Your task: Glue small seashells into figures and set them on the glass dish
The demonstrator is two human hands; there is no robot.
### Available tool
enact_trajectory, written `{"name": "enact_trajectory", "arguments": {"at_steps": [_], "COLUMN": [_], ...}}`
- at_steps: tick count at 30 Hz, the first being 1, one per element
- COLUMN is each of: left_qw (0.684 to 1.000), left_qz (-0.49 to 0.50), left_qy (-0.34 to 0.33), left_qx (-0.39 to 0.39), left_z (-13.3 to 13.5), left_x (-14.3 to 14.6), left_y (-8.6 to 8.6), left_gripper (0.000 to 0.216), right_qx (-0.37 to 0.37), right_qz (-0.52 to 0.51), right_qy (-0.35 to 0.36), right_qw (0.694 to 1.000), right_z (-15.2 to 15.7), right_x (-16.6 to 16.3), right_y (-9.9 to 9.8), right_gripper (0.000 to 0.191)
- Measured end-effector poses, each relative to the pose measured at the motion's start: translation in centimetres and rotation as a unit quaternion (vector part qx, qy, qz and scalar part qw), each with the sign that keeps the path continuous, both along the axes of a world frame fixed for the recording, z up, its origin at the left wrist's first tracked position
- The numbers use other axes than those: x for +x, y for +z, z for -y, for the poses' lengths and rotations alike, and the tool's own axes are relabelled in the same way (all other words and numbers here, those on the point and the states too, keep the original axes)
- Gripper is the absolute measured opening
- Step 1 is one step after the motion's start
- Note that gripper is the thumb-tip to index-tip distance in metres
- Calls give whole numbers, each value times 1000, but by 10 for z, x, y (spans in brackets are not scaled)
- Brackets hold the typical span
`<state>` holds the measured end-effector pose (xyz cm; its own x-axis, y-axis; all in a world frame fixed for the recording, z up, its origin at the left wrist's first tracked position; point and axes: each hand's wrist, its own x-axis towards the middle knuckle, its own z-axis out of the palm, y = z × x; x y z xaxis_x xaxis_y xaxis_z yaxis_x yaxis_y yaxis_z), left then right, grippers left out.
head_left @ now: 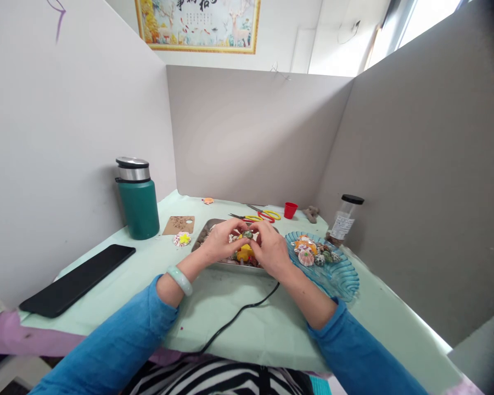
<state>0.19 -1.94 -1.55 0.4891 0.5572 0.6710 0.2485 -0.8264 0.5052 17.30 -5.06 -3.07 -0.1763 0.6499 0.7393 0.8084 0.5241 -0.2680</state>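
Observation:
Both my hands meet above a metal tray (226,266), pinching a small green shell (247,234) between their fingertips. My left hand (223,241) holds it from the left, with a pale green bangle on that wrist. From the other side, my right hand (270,248) grips the same shell with thumb and fingers. Just below it in the tray lies a yellow piece (245,254), partly covered by my fingers. Small stones and shells fill parts of the tray, and my hands hide much of them.
To the right, a blue glass plate (346,280) bears shells and decorated pieces. Scissors (267,214), a red cup (290,210) and a tilted clear jar (344,220) stand or lie behind. Leftward are a green bottle (139,206) and a black phone (80,278); a black cable (239,312) runs in front.

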Motion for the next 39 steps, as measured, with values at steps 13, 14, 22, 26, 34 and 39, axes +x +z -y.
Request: {"name": "enact_trajectory", "arguments": {"at_steps": [13, 14, 22, 26, 34, 39], "left_qw": [1000, 1000, 989, 992, 994, 988], "left_qz": [0, 8, 55, 46, 41, 47], "left_qy": [-12, -19, -65, -54, -35, -76], "left_qx": [1, -12, -122, -106, -99, -124], "left_z": [0, -1, -7, -5, -5, -6], "left_x": [1, 1, -3, -4, -4, -4], "left_y": [1, 1, 5, 8, 8, 7], "left_gripper": [12, 12, 17, 18, 20, 20], "right_qx": [42, 45, 84, 91, 104, 104], "right_qz": [59, 56, -11, 0, 19, 30], "right_qy": [-27, -25, 28, 38, 37, 35], "right_qw": [997, 997, 996, 995, 994, 993], "right_z": [3, 3, 2, 1, 2, 4], "right_x": [-4, -4, -2, -1, -1, -1], "right_y": [1, 1, 0, 0, 1, 2], "right_gripper": [24, 24, 22, 24, 24, 25]}}
